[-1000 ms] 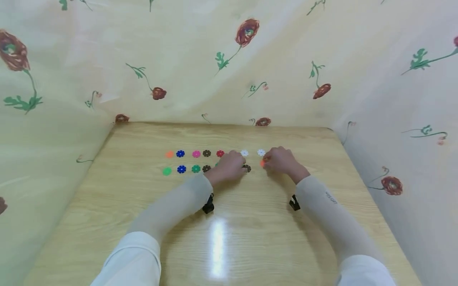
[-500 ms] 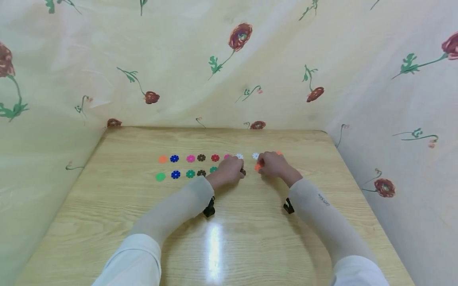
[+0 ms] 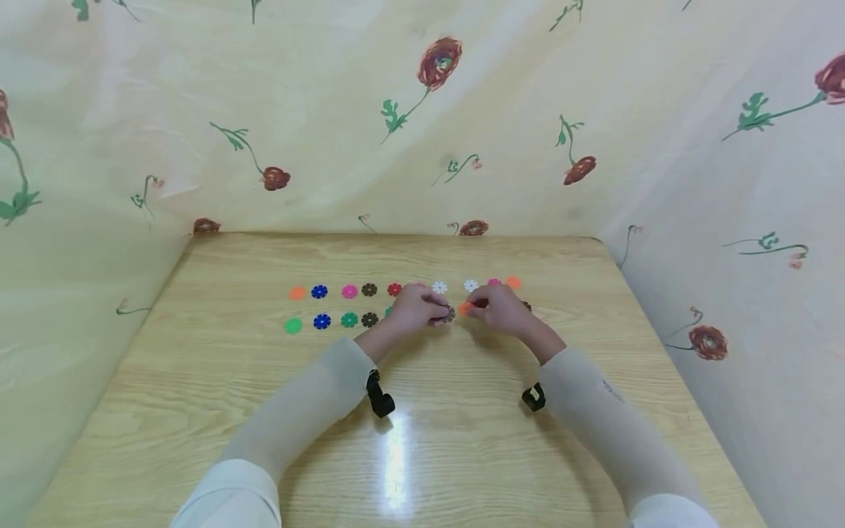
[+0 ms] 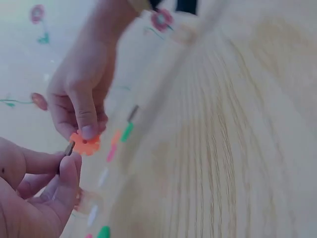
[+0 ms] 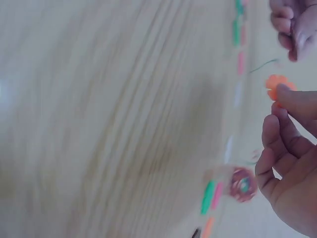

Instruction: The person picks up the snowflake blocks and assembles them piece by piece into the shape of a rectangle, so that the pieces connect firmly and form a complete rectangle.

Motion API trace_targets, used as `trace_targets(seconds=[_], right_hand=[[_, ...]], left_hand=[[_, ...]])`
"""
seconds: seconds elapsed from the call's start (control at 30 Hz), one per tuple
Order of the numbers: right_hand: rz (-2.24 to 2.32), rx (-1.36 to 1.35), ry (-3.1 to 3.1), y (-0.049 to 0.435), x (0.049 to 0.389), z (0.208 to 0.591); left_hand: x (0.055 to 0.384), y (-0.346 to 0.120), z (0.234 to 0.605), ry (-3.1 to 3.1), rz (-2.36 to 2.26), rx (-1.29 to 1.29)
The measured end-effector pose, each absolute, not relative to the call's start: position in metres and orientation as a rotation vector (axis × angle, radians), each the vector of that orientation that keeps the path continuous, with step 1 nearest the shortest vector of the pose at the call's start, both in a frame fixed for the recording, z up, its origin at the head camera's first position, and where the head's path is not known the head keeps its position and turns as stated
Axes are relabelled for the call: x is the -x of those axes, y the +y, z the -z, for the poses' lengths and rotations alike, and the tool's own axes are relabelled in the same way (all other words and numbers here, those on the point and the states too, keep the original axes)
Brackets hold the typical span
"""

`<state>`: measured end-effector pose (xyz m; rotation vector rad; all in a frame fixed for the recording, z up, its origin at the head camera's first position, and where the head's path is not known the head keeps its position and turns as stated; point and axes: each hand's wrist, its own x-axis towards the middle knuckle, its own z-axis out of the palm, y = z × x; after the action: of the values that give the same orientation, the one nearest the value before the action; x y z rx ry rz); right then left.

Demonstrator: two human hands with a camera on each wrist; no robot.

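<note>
My left hand [image 3: 411, 308] pinches a brown flower-shaped disc [image 3: 450, 314] between thumb and fingers. An orange disc [image 3: 465, 308] of the same notched kind is pinched in my right hand [image 3: 503, 311], just to the right of it. In the left wrist view the brown disc [image 4: 69, 148] shows edge-on and overlaps the notched rim of the orange disc [image 4: 86, 144]. Both discs are raised above the table. The right wrist view shows the orange disc [image 5: 277, 85] at the thumb tip, while the brown one hardly shows there.
Two rows of similar discs lie across the wooden table [image 3: 462, 440], among them a blue disc [image 3: 320, 292], a red disc [image 3: 394, 290], a white disc [image 3: 439, 287] and a light green disc [image 3: 293, 325]. My hands partly cover the rows. Flower-patterned cloth [image 3: 330, 88] borders the table behind and at the sides.
Both hands have picked up a disc from the front row. The right hand has moved left with the orange disc, bringing it close to the brown disc in the left hand.
</note>
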<state>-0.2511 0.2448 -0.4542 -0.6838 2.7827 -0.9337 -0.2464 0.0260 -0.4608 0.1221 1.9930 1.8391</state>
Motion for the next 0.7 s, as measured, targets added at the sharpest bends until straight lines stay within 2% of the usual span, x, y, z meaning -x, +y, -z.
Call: trace_targets(seconds=[0.2, 0.7], right_hand=[[1.154, 0.719, 2.726, 0.229, 0.232, 0.449], [1.183, 0.865, 2.698, 0.208, 0.216, 0.445]], left_hand=[[0.231, 0.008, 0.449, 1.918, -1.897, -0.047], [0.217, -0.014, 0.450, 1.871, -1.906, 0.002]])
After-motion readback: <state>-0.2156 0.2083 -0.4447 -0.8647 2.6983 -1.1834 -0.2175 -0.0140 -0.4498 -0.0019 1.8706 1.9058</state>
